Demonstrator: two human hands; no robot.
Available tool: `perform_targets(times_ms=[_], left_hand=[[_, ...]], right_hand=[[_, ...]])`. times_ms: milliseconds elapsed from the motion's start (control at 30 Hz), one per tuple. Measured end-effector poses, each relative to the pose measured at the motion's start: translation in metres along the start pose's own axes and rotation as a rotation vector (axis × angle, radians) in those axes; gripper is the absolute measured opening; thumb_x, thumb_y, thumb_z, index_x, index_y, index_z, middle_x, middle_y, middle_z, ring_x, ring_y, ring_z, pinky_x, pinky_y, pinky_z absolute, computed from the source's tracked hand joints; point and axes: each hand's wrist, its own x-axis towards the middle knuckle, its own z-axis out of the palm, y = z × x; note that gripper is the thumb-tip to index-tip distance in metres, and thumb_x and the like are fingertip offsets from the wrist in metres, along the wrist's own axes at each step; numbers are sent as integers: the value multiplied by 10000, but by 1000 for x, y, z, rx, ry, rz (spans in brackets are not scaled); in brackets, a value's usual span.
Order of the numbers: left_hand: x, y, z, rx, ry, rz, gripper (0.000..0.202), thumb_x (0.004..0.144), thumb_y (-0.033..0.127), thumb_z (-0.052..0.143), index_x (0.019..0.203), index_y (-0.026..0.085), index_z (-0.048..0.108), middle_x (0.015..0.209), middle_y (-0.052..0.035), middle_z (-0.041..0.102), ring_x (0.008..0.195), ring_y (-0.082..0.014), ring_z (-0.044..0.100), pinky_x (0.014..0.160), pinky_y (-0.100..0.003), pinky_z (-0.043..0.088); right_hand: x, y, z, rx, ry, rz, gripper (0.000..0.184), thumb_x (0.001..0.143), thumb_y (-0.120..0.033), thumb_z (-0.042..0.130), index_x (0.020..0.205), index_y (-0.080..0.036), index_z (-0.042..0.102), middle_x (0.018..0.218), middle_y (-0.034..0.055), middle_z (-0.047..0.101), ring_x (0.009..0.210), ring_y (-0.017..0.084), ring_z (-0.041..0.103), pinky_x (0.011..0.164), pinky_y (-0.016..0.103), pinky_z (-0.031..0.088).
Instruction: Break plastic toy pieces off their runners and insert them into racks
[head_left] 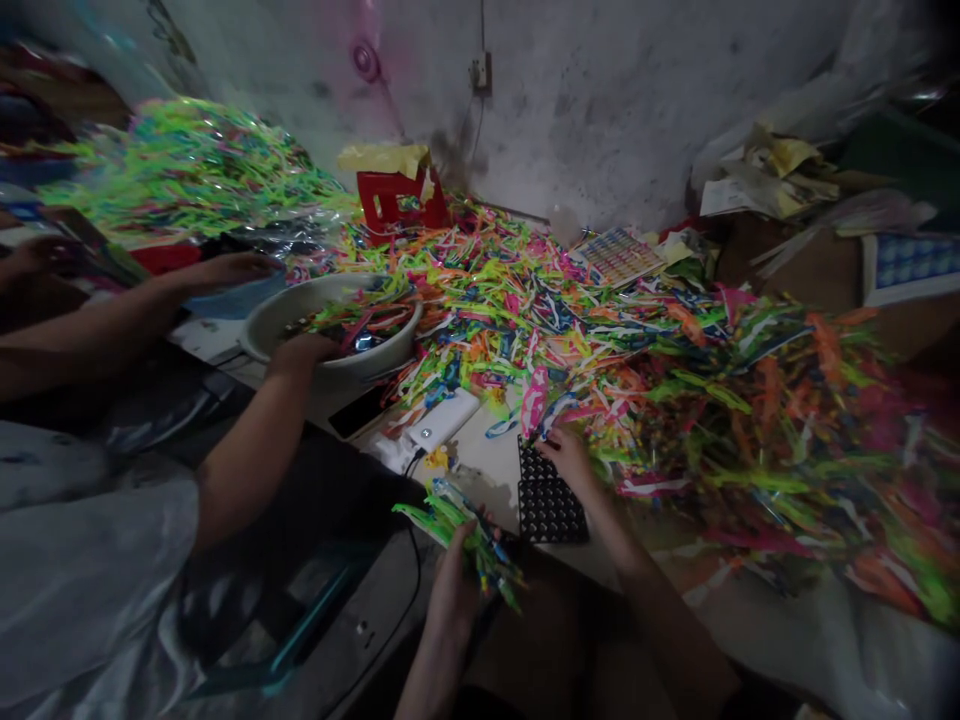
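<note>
Strip bundle point(452, 517) inside left grip point(454, 585)

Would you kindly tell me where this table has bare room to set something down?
One bare patch of table lies between the white device, the black tray under the right hand and the strip heap. Elsewhere it is crowded: the heap covers the middle and right, the bowl the left.

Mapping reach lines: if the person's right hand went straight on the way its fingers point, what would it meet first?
The right hand rests on the black tray, fingers aimed away and left. First in line seems to be the pink strip at the edge of the pile; depth is unclear.
</note>
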Motion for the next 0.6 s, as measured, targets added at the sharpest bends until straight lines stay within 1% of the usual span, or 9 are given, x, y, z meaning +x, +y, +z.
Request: perform_targets(times_ms=[67,133,233,333,367,433,500,533,600], left_hand=[[-1,-2,0,-9,-16,-3,192,804,117,499,961,92,606,746,-56,675,581,-122,623,548,-212,507],[-2,-4,0,-19,-40,1,185,811,127,496,953,87,607,745,-56,673,585,-121,621,562,-212,508],[-7,-4,2,-32,-60,-1,175,814,138,498,937,96,614,736,-49,665,596,-119,622,593,-210,510],[-10,-1,5,-42,-32,-18,159,803,120,498,907,101,616,718,-44,659,573,-116,613,604,-218,511],[-11,0,5,-47,-27,-21,155,798,116,501,901,103,615,714,-42,658,564,-115,609,606,-223,512],[-12,2,6,-56,-25,-25,156,791,115,507,906,104,612,716,-43,661,563,-116,611,600,-227,514],[-13,3,7,-52,-35,-35,179,790,119,509,938,108,608,743,-49,669,579,-126,623,569,-226,512],[-13,3,7,-41,-42,-48,194,792,123,507,960,110,605,762,-53,673,585,-134,630,548,-228,508],[-15,3,8,-24,-70,-64,218,798,132,503,994,116,598,796,-57,676,599,-140,639,542,-232,511]], right_hand=[[3,-5,-2,-65,-18,-17,105,661,-257,657,705,-179,603,742,42,675,750,199,637,726,327,497],[5,-10,-3,-115,-36,-19,94,653,-210,665,723,-171,616,752,49,682,747,203,633,732,325,481],[9,-16,-4,-172,-74,-14,69,668,-182,661,716,-160,617,723,36,676,718,195,628,703,307,473],[13,-20,-4,-210,-124,-2,65,682,-171,670,685,-143,611,674,14,653,682,181,620,676,299,476],[13,-22,-5,-218,-139,1,76,703,-186,669,702,-136,613,686,11,647,680,172,616,675,302,481],[13,-25,-5,-227,-156,2,138,783,-255,627,829,-125,616,806,21,645,732,155,611,699,319,495],[11,-29,-7,-232,-150,-2,235,855,-317,550,1002,-137,582,985,42,615,839,159,600,746,351,504],[10,-31,-8,-235,-141,-4,272,871,-333,525,1067,-147,556,1057,52,589,890,170,589,767,367,503],[8,-35,-9,-241,-122,-7,310,873,-341,518,1123,-157,531,1121,63,561,941,192,575,790,387,500]])
